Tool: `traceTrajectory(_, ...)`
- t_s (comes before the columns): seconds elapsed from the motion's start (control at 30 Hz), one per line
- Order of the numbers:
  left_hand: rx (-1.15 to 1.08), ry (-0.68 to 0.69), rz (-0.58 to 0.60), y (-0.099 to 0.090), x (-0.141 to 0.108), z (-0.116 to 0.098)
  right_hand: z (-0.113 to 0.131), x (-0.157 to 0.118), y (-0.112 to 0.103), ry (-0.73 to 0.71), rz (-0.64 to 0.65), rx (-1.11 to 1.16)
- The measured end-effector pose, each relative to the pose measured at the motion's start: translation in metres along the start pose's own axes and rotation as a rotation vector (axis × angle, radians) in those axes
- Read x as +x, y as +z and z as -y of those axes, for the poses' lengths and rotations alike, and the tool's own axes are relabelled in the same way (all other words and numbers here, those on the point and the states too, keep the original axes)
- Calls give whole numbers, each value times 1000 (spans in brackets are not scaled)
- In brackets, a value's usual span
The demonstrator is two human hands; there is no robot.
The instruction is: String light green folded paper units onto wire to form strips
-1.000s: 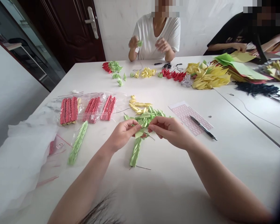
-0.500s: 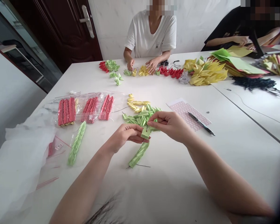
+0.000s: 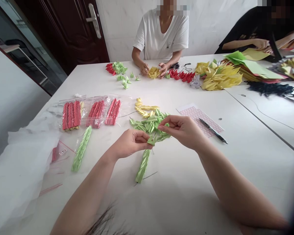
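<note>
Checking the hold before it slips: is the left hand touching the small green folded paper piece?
Touching: in the head view, the left hand has its fingertips pressed up under the small green folded paper piece.

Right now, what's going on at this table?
The person's left hand pinches a small pale green folded-paper unit, and the right hand's fingers sit just above it, by a thin dark wire. A long pale green folded-paper column lies below them. Across the white table, a co-worker in a white T-shirt handles yellow folded-paper pieces.
</note>
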State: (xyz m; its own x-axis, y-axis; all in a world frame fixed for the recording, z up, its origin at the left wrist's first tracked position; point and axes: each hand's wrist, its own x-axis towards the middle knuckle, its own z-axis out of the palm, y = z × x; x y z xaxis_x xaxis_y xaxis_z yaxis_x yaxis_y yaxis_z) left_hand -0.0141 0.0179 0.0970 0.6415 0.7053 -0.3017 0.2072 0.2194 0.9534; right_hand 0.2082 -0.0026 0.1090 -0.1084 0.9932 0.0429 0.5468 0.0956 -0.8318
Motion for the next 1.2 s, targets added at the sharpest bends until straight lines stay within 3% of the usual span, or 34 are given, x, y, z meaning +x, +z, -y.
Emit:
traceTrajectory(0.3,56,-25,-31,-2,5,6,2,0,-14,55,232,-350)
traceTrajectory(0.47,134,-27,-71,-5,9,11,2,1,-16,28,294,-389)
traceTrajectory(0.63,112,-32,-100,-5,8,10,5,4,-4,55,275,-288)
traceTrajectory(0.87,36,7,-105,-2,8,8,3,4,16,31,282,31)
traceTrajectory(1.0,16,72,-159,-1,10,8,2,4,16,40,215,119)
traceTrajectory(1.2,24,99,-160,0,10,7,2,5,15,58,231,139)
